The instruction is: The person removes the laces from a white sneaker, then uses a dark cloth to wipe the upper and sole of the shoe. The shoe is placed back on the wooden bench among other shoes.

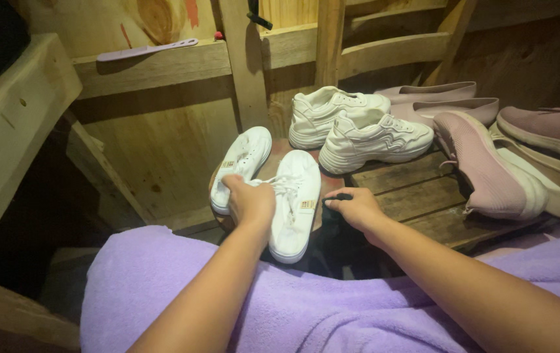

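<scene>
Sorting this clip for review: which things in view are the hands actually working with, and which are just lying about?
In hand:
left hand gripping the flat white sneakers
right hand on a small dark object, too dark to identify

Lying about:
chunky white sneakers
pink slip-on shoes
pink flats
lilac comb on the ledge

Wooden slat rack (417, 189) bears 2 chunky white sneakers (358, 127), pink shoes (489, 163).

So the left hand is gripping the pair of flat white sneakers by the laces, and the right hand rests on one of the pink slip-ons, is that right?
Not quite. The left hand does grip the flat white sneakers at the laces, but the right hand is not on a pink slip-on. It rests on the edge of the wooden slat platform, fingertips on a small dark object, apart from the pink shoes. The head view shows it.
</scene>
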